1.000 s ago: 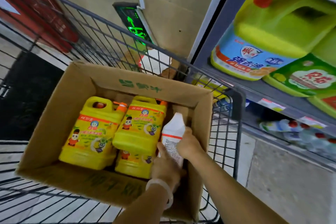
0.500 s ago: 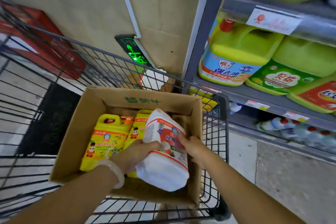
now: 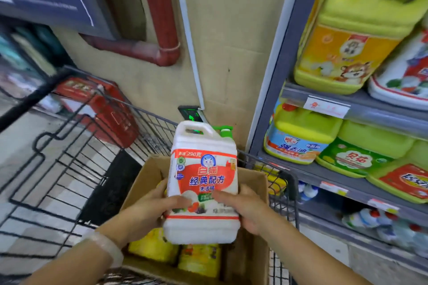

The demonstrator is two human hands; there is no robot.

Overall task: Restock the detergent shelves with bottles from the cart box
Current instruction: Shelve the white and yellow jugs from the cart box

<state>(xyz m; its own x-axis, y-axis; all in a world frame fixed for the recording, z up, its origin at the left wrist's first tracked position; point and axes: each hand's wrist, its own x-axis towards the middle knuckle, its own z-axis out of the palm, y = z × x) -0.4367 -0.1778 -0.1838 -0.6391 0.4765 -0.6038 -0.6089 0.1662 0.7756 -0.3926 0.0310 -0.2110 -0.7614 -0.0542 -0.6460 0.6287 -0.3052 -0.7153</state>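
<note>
Fingers of the left hand [image 3: 148, 208] wrap one side of the white detergent bottle [image 3: 203, 183] while the right hand [image 3: 245, 206] clasps the other, holding it upright above the cardboard box [image 3: 259, 192], probably to steady its weight before the shelves [image 3: 335, 178] alongside.

The bottle [image 3: 203, 183] is white with a red-and-white label and a green pump cap. In the brown cardboard box [image 3: 259, 192], the jugs [image 3: 152, 245] are yellow. The cart [image 3: 76, 164] is black wire. On the grey shelves [image 3: 361, 104], the jugs [image 3: 354, 37] are lime-yellow with orange, blue, green and red labels, blurred, perhaps patterned.
</note>
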